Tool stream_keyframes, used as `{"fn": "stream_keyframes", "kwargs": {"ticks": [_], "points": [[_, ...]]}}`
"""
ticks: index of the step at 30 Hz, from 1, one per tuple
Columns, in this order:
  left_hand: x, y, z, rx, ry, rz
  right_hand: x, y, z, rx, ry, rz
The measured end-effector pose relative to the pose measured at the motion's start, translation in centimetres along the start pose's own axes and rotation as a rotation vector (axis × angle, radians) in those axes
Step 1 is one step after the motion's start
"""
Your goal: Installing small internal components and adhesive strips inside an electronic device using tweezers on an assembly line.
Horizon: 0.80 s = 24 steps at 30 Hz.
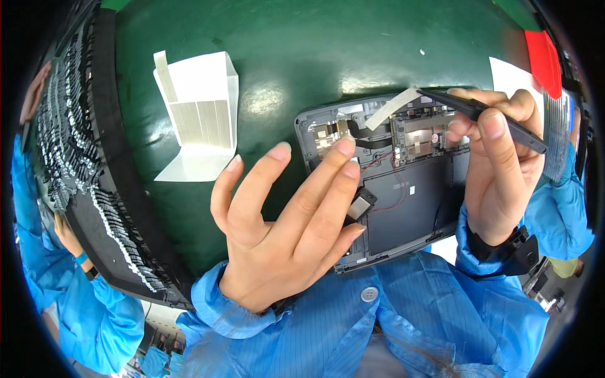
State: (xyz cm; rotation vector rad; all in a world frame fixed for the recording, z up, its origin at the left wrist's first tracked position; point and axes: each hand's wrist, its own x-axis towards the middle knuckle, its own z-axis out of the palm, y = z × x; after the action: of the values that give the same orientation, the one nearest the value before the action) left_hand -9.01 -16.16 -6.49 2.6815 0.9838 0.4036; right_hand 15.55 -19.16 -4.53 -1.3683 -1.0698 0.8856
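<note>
A dark tablet housing (409, 217) lies in front of me with its circuit board (419, 142), ribbon cables and thin red wires exposed. My right hand (501, 135) is closed around black tweezers (463, 106). Their tips pinch one end of a grey adhesive strip (391, 110), which slants down over the housing's upper part. Spread out, my left hand (293, 217) reaches over the housing's left side, its fingertips by a ribbon cable (343, 128). Beside its thumb sits a small black speaker-like part (361, 205). I cannot tell whether the fingertips press on anything.
A folded white backing sheet (195, 165) with several grey strips lies on the green mat (271, 47) at left. Further left stands a black tray (120, 233) of many small dark parts. A red object (544, 63) is at far right. Blue-sleeved people (94, 315) sit on both sides.
</note>
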Motion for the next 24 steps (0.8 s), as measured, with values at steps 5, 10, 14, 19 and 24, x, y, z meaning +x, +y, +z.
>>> {"fn": "stream_keyframes", "kwargs": {"ticks": [5, 10, 14, 19, 24], "points": [[0.2, 0.3, -0.2, -0.112, -0.038, -0.062, -0.1, -0.2, 0.0, 0.013, -0.006, -0.004], [0.1, 0.6, -0.5, 0.02, -0.015, -0.011, 0.2, -1.0, 0.9, 0.019, 0.042, 0.085], [-1.2, 0.3, -1.4, 0.023, 0.062, 0.042, 0.1, -0.8, 1.0, -0.017, 0.091, 0.123], [-2.3, -0.7, -1.2, 0.035, 0.203, 0.043, -0.3, -0.5, 2.5, 0.1, -0.036, 0.12], [-1.9, -1.1, -0.8, -0.009, 0.224, 0.039, -0.3, 0.1, 3.2, 0.148, -0.097, 0.129]]}}
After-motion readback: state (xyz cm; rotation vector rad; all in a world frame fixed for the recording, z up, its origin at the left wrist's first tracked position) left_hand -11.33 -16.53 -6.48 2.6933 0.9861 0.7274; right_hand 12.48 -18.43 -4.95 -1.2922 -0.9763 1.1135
